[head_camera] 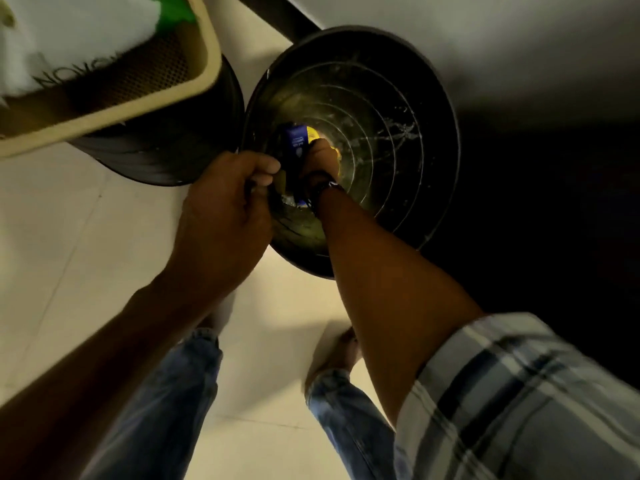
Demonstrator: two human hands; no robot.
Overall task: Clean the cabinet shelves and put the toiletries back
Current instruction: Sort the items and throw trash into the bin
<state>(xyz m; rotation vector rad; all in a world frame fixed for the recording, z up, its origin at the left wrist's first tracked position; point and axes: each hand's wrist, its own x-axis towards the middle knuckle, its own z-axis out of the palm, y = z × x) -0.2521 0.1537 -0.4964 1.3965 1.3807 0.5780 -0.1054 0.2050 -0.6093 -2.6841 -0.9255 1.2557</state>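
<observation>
Head view, looking down: a black round bucket (398, 133) with ribbed, scratched, glossy walls stands on the pale tiled floor (69, 254). Left hand (225, 202) has its fingers curled closed over the near rim. Right hand (320, 157) reaches deep inside, beside a blue-and-yellow pack (298, 138) at the bottom; its grip cannot be told. Just left, a beige mesh basket (194, 81) rests on a second black bucket (180, 143).

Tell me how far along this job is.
Done: nothing visibly; no cabinet or shelves in view. In hand: left hand grips the black bucket rim; right hand reaches inside at a blue item, grip unclear. Left: shelves and restocking, presumably; a beige basket holds a white item.
</observation>
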